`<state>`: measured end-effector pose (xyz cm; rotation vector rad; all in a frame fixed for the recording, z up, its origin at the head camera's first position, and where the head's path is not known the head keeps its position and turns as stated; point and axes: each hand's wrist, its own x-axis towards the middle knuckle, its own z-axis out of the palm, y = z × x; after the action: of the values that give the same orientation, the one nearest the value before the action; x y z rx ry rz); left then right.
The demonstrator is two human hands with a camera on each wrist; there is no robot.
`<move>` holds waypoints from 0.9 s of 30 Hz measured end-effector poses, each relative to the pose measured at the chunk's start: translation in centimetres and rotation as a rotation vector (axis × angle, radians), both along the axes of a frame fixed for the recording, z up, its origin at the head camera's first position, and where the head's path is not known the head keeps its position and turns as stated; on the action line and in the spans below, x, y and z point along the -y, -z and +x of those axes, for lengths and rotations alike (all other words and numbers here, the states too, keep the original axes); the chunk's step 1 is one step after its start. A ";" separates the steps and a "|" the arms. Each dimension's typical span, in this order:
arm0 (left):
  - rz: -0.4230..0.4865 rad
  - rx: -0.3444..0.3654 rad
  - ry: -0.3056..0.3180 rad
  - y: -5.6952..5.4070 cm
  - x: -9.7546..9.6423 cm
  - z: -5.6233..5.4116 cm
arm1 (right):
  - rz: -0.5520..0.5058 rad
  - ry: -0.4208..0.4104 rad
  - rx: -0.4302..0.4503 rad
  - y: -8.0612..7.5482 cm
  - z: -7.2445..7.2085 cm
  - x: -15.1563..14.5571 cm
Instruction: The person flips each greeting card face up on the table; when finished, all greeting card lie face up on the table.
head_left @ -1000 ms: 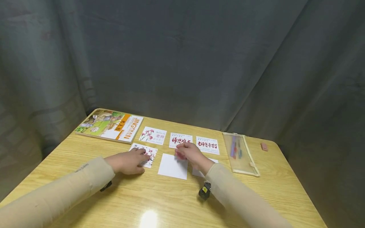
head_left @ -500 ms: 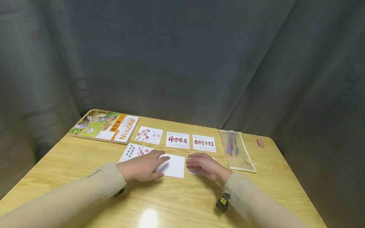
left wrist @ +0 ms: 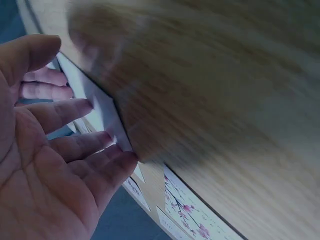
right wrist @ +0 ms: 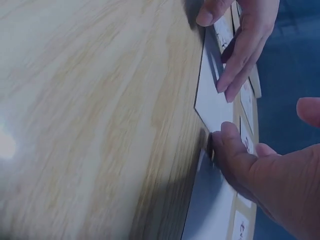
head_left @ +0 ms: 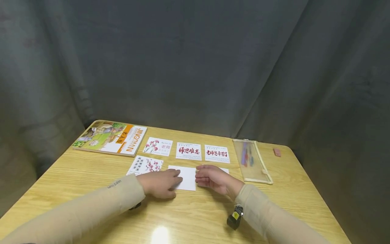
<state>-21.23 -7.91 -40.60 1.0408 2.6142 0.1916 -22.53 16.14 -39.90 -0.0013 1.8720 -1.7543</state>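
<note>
A blank white card point(head_left: 188, 179) lies on the table between my two hands. My left hand point(head_left: 161, 183) rests its extended fingers on the card's left part; in the left wrist view those fingers lie spread along the card point(left wrist: 107, 115). At the card's right edge are the fingertips of my right hand point(head_left: 214, 179), slightly bent and side by side. Beneath that hand is a second blank card point(right wrist: 210, 205), mostly covered in the head view. Left of the first card lies a card with red blossoms and black characters point(head_left: 146, 164), its lower edge partly behind my left hand.
Behind the hands is a row of printed cards: a pink flower card point(head_left: 157, 146) and two with red characters, one in the middle point(head_left: 188, 151) and one at right point(head_left: 217, 154). A book point(head_left: 111, 138) lies far left. At right are a zippered pencil pouch point(head_left: 253, 162) and pink eraser point(head_left: 277, 152).
My left hand has shifted right from the blossom card onto the blank card. The right hand has moved from the blank card's top to its right edge. The view has shifted slightly.
</note>
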 end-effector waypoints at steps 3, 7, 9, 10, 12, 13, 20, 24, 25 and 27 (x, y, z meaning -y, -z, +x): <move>0.023 -0.009 -0.002 0.1 -0.2 -0.1 | 0.017 0.029 0.013 0.0 -0.2 0.0; 0.049 0.000 -0.025 0.4 -0.1 -0.4 | 0.016 0.079 0.030 0.1 -0.5 0.1; 0.057 0.009 -0.048 0.5 -0.1 -0.5 | -0.018 0.120 0.031 0.1 -0.6 0.2; 0.063 0.010 -0.057 0.5 0.0 -0.5 | -0.036 0.141 0.029 0.1 -0.6 0.2; 0.074 0.006 -0.070 0.5 0.0 -0.5 | -0.060 0.182 0.021 0.3 -0.8 0.3; 0.079 0.004 -0.072 0.5 0.0 -0.5 | -0.060 0.193 0.016 0.4 -0.9 0.4; 0.132 0.012 -0.082 0.6 0.1 -0.4 | 0.015 0.192 -0.015 1.6 -0.9 1.4; 0.178 0.006 -0.081 0.4 0.6 -0.4 | 0.032 0.187 -0.035 1.7 -0.7 1.8; 0.192 0.000 -0.082 0.2 0.8 -0.4 | 0.032 0.188 -0.042 1.6 -0.8 1.8; 0.218 -0.022 -0.081 -0.3 1.2 -0.5 | 0.028 0.197 -0.056 1.3 -1.0 1.7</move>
<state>-21.78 -9.07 -40.27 1.0096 2.7038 0.4958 -23.49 14.45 -41.18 0.1509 1.9939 -1.8752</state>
